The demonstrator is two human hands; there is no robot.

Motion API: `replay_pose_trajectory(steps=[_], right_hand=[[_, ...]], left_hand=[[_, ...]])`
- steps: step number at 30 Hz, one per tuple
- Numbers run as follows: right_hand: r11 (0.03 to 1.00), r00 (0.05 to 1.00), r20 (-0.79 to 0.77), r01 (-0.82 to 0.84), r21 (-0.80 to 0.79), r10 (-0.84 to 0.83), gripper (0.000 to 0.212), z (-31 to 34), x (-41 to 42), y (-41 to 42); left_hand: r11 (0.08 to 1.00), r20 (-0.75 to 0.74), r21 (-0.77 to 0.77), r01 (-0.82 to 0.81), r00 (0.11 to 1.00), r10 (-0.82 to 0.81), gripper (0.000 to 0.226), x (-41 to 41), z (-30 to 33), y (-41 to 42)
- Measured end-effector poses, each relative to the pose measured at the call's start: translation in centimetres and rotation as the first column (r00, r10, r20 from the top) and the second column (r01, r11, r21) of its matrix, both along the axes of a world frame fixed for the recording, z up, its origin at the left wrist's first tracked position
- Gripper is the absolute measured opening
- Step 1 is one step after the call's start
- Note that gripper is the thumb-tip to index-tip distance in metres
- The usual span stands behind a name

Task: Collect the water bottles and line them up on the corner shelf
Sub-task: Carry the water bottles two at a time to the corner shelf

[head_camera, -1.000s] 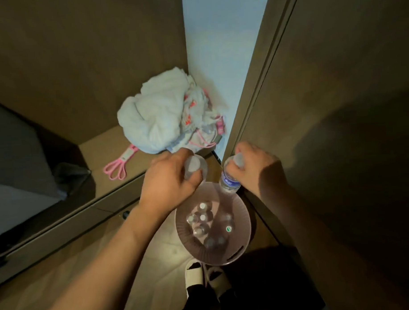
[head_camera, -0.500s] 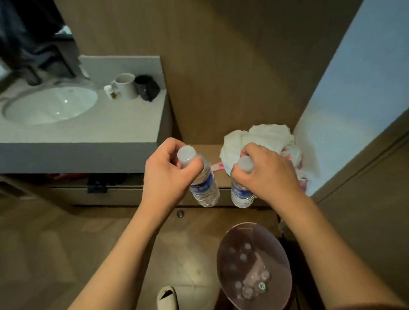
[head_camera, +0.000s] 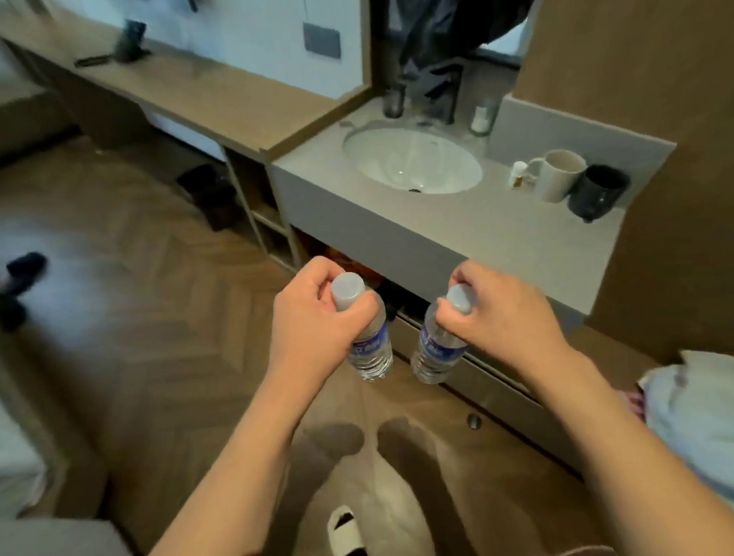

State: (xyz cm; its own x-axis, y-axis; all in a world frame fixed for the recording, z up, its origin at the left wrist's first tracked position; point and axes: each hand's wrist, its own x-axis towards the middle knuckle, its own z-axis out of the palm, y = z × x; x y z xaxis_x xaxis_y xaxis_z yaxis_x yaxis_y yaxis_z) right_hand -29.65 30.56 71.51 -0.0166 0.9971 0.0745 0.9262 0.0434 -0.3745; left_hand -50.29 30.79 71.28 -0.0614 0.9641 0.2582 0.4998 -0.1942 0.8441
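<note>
While we're standing by the vanity counter (head_camera: 459,229), our left hand (head_camera: 313,329) is wrapped round the neck of one water bottle (head_camera: 370,348) and our right hand (head_camera: 500,319) grips another bottle (head_camera: 436,352) the same way. Both hang side by side over the wood floor (head_camera: 150,327), not touching, in front of the sink (head_camera: 411,162) and two mugs (head_camera: 561,175).

Mugs (head_camera: 561,174) on sink counter (head_camera: 501,240)

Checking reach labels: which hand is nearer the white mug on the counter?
Right. The right hand, holding a bottle, is below and left of the white mug. The left hand, with its own bottle, is farther left.
</note>
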Motion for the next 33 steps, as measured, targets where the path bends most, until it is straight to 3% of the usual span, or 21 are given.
replay_pose_trajectory(steps=[8,13,20,23,33], right_hand=[[0.971,0.965,-0.105,-0.24,0.006,0.239,0.024,1.2,-15.7,15.2],[0.94,0.929,-0.15,-0.342,0.006,0.339,0.023,0.4,-23.0,25.3],[0.873,0.858,-0.173,-0.488,0.02,0.484,0.021,0.8,-31.1,40.2],[0.843,0.818,-0.203,-0.53,0.096,0.538,0.021,1.7,-34.2,46.3],[0.806,0.787,-0.185,-0.59,0.051,0.588,0.026,0.1,-46.3,63.3]], left_hand=[[0.96,-0.051,0.013,-0.281,0.958,0.281,0.023,-15.3,0.6,10.8],[0.91,0.043,-0.003,-0.416,0.909,0.415,0.019,-22.0,-0.2,18.8],[0.854,-0.025,0.084,-0.513,0.856,0.517,0.021,-29.5,0.6,30.8],[0.824,-0.006,0.113,-0.555,0.829,0.559,0.023,-32.4,1.9,35.9],[0.747,0.018,0.049,-0.663,0.748,0.664,0.023,-43.6,-0.3,50.3]])
